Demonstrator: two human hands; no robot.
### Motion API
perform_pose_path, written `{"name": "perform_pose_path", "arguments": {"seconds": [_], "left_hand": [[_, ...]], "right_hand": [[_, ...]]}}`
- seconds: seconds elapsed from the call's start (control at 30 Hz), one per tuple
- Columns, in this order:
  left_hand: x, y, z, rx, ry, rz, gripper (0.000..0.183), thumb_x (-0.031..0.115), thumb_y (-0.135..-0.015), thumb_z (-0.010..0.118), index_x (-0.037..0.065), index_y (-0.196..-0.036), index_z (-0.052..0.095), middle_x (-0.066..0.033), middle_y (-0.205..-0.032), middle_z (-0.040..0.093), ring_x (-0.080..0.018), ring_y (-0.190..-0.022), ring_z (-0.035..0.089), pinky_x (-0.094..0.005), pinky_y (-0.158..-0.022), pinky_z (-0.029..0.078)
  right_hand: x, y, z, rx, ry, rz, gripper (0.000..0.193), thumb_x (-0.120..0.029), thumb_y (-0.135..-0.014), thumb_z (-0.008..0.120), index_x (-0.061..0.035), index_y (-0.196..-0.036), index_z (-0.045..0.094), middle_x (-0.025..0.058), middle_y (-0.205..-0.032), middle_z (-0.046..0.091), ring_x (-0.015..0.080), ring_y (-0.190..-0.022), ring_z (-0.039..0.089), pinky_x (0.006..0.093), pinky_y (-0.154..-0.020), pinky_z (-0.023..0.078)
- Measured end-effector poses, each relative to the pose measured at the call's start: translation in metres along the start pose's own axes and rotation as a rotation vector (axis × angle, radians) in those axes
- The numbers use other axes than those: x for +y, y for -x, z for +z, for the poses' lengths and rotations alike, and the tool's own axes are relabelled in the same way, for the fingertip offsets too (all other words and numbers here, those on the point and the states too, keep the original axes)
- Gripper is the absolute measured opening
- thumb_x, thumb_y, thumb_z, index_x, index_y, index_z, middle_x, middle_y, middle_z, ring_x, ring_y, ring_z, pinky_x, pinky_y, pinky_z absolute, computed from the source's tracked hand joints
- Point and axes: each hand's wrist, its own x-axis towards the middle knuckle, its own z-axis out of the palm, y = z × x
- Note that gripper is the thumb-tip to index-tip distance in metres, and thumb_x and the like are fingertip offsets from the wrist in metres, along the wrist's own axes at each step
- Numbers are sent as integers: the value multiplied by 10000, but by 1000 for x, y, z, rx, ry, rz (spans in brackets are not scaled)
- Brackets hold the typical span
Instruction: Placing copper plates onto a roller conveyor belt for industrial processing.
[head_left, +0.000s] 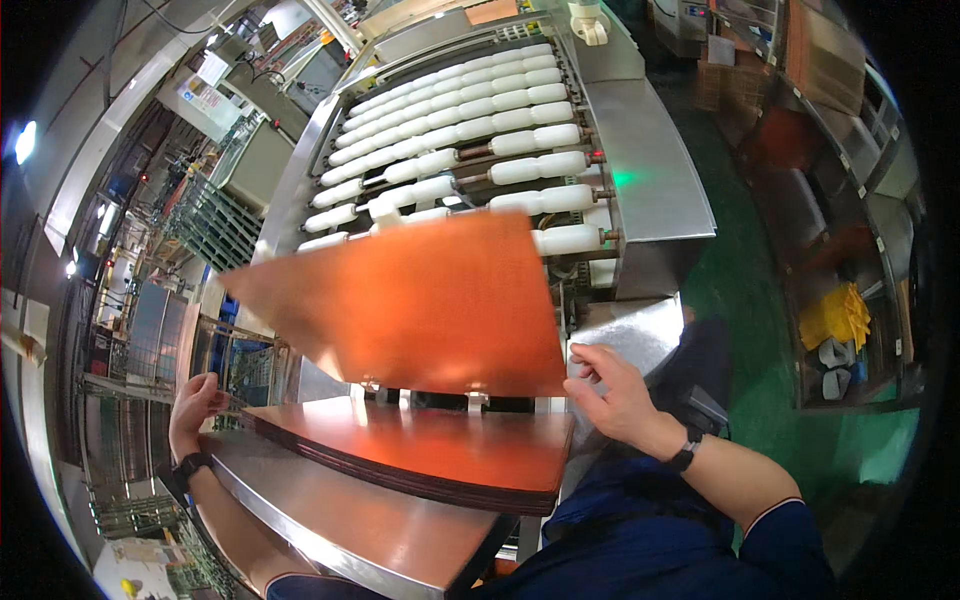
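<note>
A thin copper-coloured sheet (430, 300) stands tilted above the near end of the roller conveyor, its lower edge at small metal and white supports (477, 400). My right hand (615, 395) is beside the sheet's lower right corner, thumb and fingers apart; whether the thumb touches the edge, I cannot tell. Below the sheet lies a stack of similar copper-coloured sheets (430, 445) with dark edges. My left hand (197, 402), fingers loosely bent with nothing seen in them, is just off the stack's left corner.
White rollers (450, 135) run away from me between metal side walls (650, 160). A metal table (340, 500) supports the stack. Wire racks (215, 225) stand at left. On the right, shelves (800, 200) hold a yellow cloth (835, 318), beyond a green floor (750, 330).
</note>
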Motion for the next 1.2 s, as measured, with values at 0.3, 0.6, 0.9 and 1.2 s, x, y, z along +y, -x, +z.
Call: {"name": "perform_pose_path", "arguments": {"seconds": [0.3,0.6,0.9,1.2], "left_hand": [[-11,-9,-7,-83,-118,-17,369,366,-986,625,12,-1071,686,-53,-822,697,-129,-731,688,-255,-617,532],[-1,-6,-1,-235,-406,-114,398,379,-915,703,11,-1063,736,-65,-896,740,-128,-759,677,-270,-659,517],[14,-11,8,-390,-669,-206,419,416,-863,742,47,-1063,756,-61,-919,739,-157,-822,681,-307,-725,523],[24,-24,8,-396,-839,-51,578,538,-854,705,54,-1169,720,-164,-1148,720,-321,-1077,680,-407,-945,509]], "right_hand": [[-58,21,-3,-585,-293,-58,393,-354,-920,720,-34,-1144,679,99,-1063,680,214,-936,640,334,-803,527],[-75,19,-2,-726,-264,158,303,-279,-918,706,-34,-1095,713,89,-1034,688,186,-955,649,324,-833,525],[-84,2,-7,-686,-380,413,270,-232,-917,697,-30,-1094,711,65,-1012,697,151,-905,668,302,-807,539],[-84,-13,-10,-543,-111,-152,127,-158,-901,700,-35,-927,718,117,-901,711,275,-839,688,352,-745,553]]}}
